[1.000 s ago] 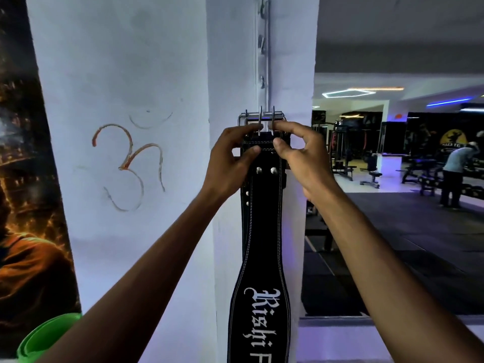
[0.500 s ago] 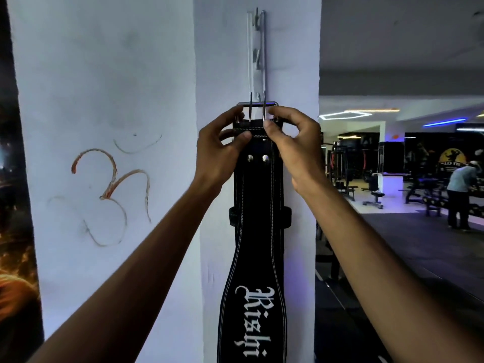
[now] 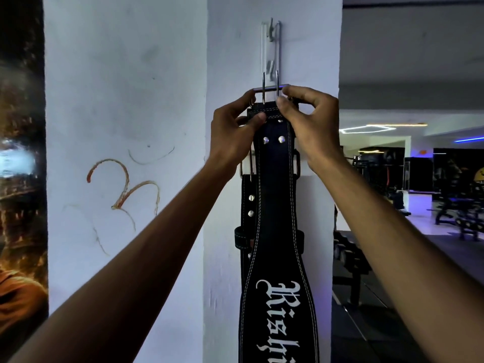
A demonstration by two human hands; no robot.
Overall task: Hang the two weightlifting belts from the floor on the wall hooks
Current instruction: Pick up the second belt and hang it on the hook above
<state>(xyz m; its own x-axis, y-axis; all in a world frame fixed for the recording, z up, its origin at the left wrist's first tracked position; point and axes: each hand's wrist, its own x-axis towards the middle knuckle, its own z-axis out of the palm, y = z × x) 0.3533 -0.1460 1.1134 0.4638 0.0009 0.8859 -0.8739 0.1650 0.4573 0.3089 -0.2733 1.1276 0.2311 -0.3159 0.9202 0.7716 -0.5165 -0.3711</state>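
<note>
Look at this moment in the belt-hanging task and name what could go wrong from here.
1. Both the left hand and right hand pinch the front belt just under its buckle; whether the buckle has caught a hook on the rail cannot be seen, so letting go now might drop it.
2. A second belt hangs close behind; jostling could knock it loose.

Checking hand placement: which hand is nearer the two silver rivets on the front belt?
Left. The left hand's thumb lies on the front belt just above-left of the rivets; the right hand pinches the buckle end higher up, to their right.
</note>
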